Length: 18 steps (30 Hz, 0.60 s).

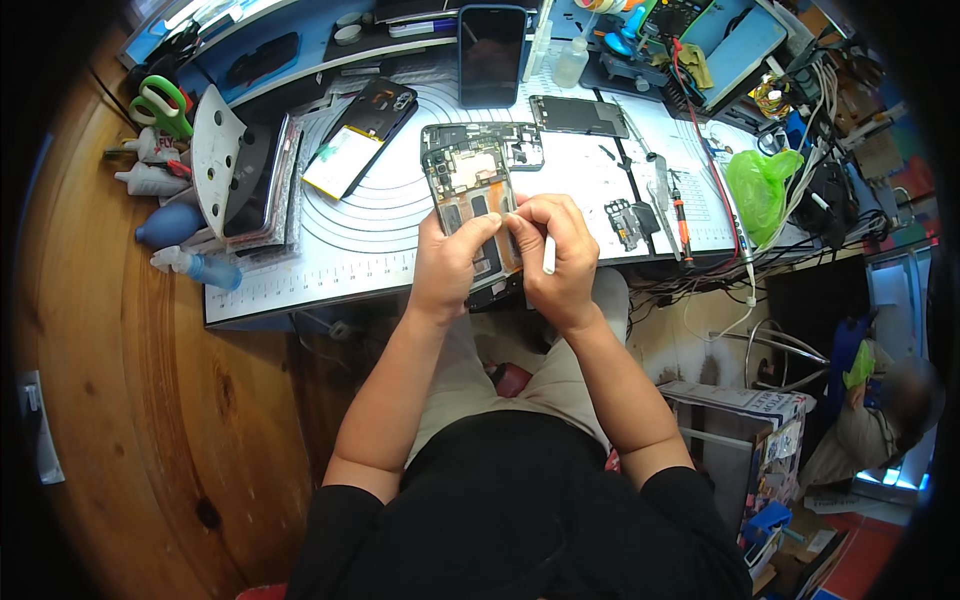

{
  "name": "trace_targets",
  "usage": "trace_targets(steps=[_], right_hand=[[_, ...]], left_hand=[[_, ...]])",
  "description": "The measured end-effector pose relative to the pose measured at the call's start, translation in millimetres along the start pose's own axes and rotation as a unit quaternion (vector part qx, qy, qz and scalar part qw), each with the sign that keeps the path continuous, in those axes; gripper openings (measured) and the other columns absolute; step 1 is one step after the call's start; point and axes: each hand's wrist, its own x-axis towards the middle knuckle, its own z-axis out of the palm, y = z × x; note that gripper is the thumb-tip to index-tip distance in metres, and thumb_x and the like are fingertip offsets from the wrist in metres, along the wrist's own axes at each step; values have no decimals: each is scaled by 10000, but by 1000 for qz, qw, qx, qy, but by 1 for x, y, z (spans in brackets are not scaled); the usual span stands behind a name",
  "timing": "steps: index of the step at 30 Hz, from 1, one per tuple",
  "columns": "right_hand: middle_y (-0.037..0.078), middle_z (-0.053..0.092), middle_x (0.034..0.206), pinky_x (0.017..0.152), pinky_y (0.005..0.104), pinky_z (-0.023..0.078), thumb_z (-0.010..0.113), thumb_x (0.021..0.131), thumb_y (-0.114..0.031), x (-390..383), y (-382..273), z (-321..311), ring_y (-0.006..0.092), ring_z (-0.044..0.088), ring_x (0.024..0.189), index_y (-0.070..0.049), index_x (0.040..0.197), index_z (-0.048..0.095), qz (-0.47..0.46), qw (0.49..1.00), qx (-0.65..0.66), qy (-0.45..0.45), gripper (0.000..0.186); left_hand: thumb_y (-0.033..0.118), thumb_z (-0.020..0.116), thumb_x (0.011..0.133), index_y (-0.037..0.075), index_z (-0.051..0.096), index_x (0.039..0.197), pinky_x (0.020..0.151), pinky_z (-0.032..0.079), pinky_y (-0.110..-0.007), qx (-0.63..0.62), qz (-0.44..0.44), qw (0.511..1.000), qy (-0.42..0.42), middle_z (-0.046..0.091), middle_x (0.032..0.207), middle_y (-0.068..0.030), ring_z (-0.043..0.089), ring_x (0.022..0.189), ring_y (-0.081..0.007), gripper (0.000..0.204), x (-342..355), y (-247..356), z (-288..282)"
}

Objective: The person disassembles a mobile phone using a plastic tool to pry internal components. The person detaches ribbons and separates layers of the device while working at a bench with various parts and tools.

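Over the white repair mat (400,235), you steadied one opened phone (470,190) at its near edge, your left hand (445,265) wrapped round its lower end, likely to brace it. Your right hand (555,260) pinched one white tool (548,255) against its exposed boards. Two more phones (492,55) lay beyond.

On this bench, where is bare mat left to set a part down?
Bare mat lies between the battery, the ruler edge and the left hand. A smaller patch sits between the opened phone and the small parts. The back row is crowded.
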Motion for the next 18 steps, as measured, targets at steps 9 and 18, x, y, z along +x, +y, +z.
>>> trace_targets(steps=[9,18], right_hand=[[80,695,894,690,293,522,761,891,-32,2,-2,7,153,646,759,1,1019,713,86,991,72,67,140],[98,661,877,697,319,515,703,898,18,11,4,7,214,646,775,12,931,671,36,998,49,24,46]], left_hand=[[35,582,951,-33,662,1215,868,547,-297,29,12,999,34,728,1103,-102,691,964,-152,284,0,-8,-4],[51,613,943,-23,666,1168,819,540,-281,30,1,999,34,715,1038,-61,668,906,-118,243,1,-8,-6]])
